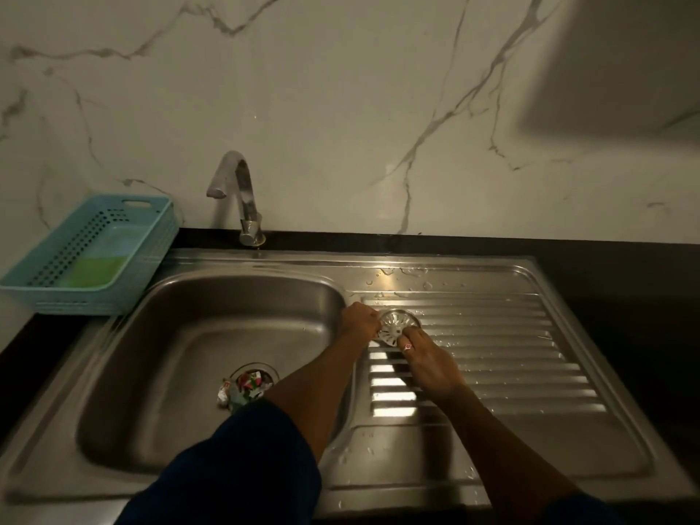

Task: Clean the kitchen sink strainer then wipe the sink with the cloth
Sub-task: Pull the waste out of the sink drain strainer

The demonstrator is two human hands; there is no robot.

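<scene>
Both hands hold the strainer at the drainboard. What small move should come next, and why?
Probably set the strainer fully down on the drainboard and release it: its slots look bare, scraps lie in the drain, and both the left hand and the right hand are busy holding it.

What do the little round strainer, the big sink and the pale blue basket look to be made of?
Round slotted strainer: likely stainless steel, polished; it glints brightly. Large grey sink: apparently brushed stainless steel, with soft reflections and bright streaks on its ribs. Pale blue perforated basket: probably moulded plastic, matt, uniform colour, with rows of holes.
</scene>
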